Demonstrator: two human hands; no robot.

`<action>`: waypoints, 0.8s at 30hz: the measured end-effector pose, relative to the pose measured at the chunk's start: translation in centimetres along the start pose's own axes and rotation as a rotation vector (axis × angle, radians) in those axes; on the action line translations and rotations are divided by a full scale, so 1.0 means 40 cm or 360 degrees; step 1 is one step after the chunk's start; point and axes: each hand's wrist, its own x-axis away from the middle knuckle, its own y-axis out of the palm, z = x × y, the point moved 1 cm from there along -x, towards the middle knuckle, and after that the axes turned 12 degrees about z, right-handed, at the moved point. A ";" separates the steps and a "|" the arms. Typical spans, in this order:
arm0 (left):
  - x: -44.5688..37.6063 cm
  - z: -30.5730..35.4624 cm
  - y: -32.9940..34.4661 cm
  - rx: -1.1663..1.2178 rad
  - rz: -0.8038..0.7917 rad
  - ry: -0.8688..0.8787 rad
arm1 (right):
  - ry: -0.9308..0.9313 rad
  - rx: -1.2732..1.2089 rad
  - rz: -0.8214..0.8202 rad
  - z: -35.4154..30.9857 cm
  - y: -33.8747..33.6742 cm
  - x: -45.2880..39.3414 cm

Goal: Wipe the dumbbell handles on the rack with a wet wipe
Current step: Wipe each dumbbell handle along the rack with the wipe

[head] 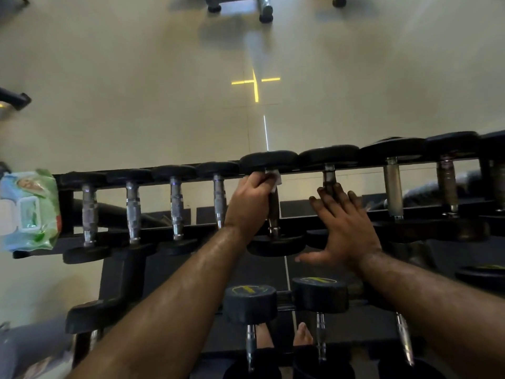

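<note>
A: Hands?

B: Left hand (250, 199) clenched round the wet wipe (274, 179), wrapped on the far end of a dumbbell handle (273, 209) about mid-length of the top rack (65, 203). Right hand (343, 228) flat, fingers straight, resting on the next handle (329, 179) and the rack's near rail. Holds nothing.

A: Other handles?

B: Four to the left along the same tier, more to the right toward the rack's right end. Lower tier near the bottom edge has a few too. Wipe pack (27, 209) sits at the rack's left end.

A: Risks?

B: Wipe is bunched small, so my guess is it skips part of the handle, especially the underside. Handle looks dark, maybe wet; grip could slip. Dumbbell could roll on the rails if pushed sideways, and the right fingers lie next door. Bare feet (284, 337) under the rack too.

A: Unclear bits?

B: Most of the wipe is hidden in the fist. Can't tell which handles are done. Right-end dumbbells cut off, blurry.
</note>
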 end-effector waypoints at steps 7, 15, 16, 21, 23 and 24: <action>0.059 -0.030 -0.082 0.0358 -0.0916 0.0019 | 0.0007 -0.0018 0.0034 0.000 0.002 0.005; -0.019 0.033 -0.014 -0.0168 -0.0105 0.0089 | 0.0046 -0.0006 -0.0001 -0.005 0.000 0.008; -0.010 0.040 -0.005 -0.0230 -0.0240 0.0180 | 0.0043 -0.0007 0.0002 -0.006 0.000 0.007; 0.003 0.074 -0.043 -0.0190 -0.1153 0.0181 | 0.0026 -0.0034 0.0027 -0.002 0.004 0.007; -0.018 0.066 -0.051 -0.0139 -0.0964 0.0188 | 0.0021 -0.0041 0.0022 -0.001 0.004 0.007; -0.028 0.059 -0.052 -0.0118 -0.0713 0.0211 | 0.0023 -0.0044 0.0011 0.000 0.004 0.006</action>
